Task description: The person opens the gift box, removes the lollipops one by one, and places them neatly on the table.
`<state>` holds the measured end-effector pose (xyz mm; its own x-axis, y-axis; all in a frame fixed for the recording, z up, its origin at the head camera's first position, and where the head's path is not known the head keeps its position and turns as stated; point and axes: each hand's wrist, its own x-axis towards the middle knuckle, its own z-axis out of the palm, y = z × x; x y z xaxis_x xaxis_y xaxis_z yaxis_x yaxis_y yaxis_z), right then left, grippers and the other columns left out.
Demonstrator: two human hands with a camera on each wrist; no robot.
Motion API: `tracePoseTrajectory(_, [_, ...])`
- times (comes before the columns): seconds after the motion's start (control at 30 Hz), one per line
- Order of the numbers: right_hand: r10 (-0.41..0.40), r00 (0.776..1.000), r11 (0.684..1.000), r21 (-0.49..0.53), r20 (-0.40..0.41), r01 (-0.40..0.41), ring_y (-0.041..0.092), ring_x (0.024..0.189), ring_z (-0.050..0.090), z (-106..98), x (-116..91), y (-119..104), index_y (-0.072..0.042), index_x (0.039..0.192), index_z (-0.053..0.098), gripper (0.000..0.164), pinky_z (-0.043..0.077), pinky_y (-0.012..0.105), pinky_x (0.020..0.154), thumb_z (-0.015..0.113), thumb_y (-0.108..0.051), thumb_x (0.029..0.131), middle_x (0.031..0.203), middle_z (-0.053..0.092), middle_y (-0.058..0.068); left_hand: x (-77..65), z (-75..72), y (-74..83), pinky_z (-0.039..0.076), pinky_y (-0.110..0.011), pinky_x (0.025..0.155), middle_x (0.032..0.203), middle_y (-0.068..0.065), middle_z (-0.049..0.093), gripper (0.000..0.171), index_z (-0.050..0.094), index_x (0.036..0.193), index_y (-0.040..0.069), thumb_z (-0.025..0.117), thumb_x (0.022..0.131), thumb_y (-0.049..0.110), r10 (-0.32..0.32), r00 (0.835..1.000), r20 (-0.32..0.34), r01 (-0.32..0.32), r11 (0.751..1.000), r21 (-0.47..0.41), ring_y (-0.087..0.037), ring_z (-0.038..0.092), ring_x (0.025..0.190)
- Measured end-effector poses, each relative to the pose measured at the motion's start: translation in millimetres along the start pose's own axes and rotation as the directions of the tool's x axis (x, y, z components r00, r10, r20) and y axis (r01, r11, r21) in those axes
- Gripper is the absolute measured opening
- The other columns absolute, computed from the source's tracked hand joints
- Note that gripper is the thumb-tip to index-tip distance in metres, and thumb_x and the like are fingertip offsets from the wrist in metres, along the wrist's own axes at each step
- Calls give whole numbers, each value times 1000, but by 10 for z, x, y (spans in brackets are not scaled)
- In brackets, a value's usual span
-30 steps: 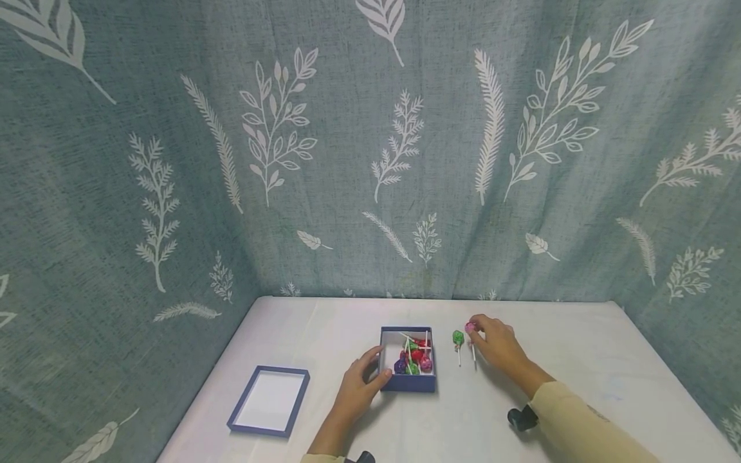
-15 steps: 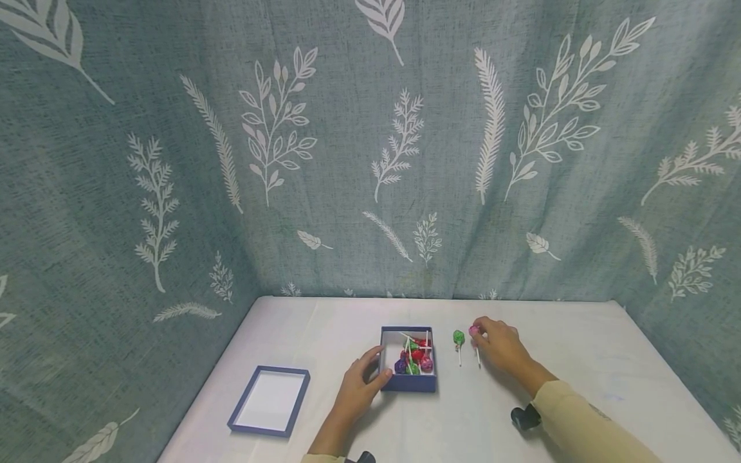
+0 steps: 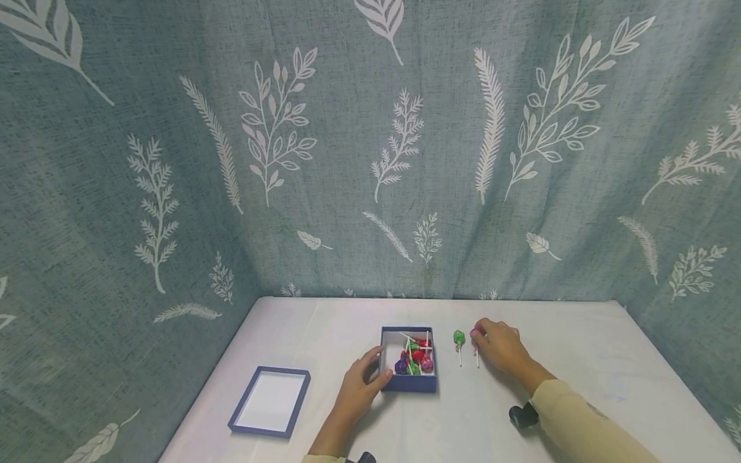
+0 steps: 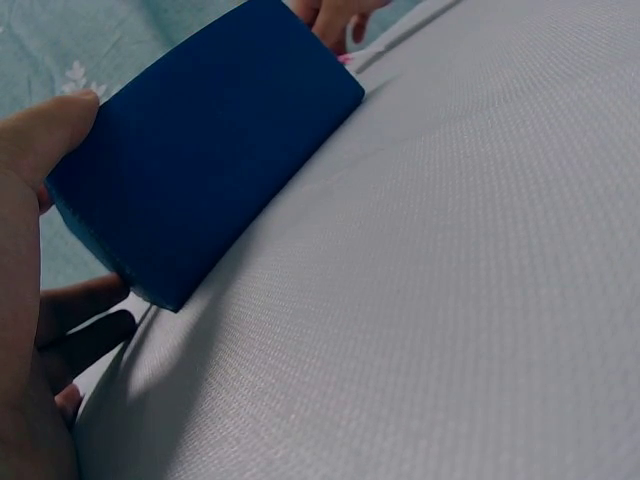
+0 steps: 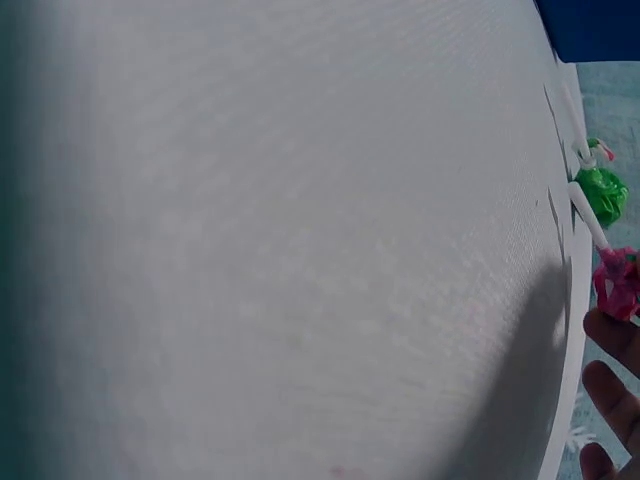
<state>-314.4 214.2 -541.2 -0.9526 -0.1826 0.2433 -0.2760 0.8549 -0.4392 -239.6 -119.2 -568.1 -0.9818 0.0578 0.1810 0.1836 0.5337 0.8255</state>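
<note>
A blue box with a white inside stands on the table. Wrapped lollipops in red, green, purple and pink lie inside, sticks crossing. My left hand rests against the box's left side, its thumb at the near corner and its fingers spread along the wall. Right of the box, my right hand pinches a pink lollipop by its wrapped head, the white stick pointing toward me. Just left of it, a green lollipop lies on the table with its stick pointing the same way.
A blue-rimmed lid, white inside up, lies at the left of the white-covered table. Patterned teal curtains hang behind and along the sides.
The pink lollipop and my right hand have shifted slightly right and toward me, widening its gap from the green lollipop. My left hand has stayed at the box.
</note>
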Motion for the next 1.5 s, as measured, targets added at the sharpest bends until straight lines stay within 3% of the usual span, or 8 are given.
tracePoseTrajectory(0.37, [-12, 1000, 1000, -15, -7, 12, 34, 94, 61, 39, 26, 23, -9, 98, 65, 16, 40, 58, 83, 60, -24, 97, 90, 68, 3, 1, -6, 1, 31, -63, 106, 136, -10, 57, 57, 52, 140, 25, 65, 90, 49, -1, 1000, 5, 1, 1000, -3, -35, 47, 128])
tracePoseTrajectory(0.73, [13, 999, 998, -54, 44, -10, 35, 95, 60, 7, 66, 36, -7, 98, 66, 17, 41, 58, 82, 61, -23, 96, 92, 68, 5, -9, -11, 10, 28, -65, 106, 134, -10, 58, 59, 52, 141, 23, 65, 90, 51, 12, 1000, 5, -12, 1000, -20, -36, 47, 129])
tracePoseTrajectory(1.2, [-22, 998, 998, -51, 53, 25, 33, 95, 59, 35, 81, 50, -9, 99, 66, 17, 41, 56, 81, 59, -24, 97, 92, 67, 3, -9, -19, 16, 28, -64, 106, 134, -9, 59, 59, 51, 141, 25, 64, 89, 52, 3, 1000, 0, -3, 1000, -9, -35, 47, 129])
tracePoseTrajectory(1.5, [9, 998, 999, -45, 63, -7, 36, 101, 59, -10, 89, -3, -5, 106, 65, 21, 40, 57, 86, 58, -23, 98, 100, 68, 8, -10, -20, 13, 28, -66, 105, 133, -10, 59, 58, 52, 140, 24, 65, 90, 49, -2, 1000, -1, 2, 1000, 7, -36, 47, 128])
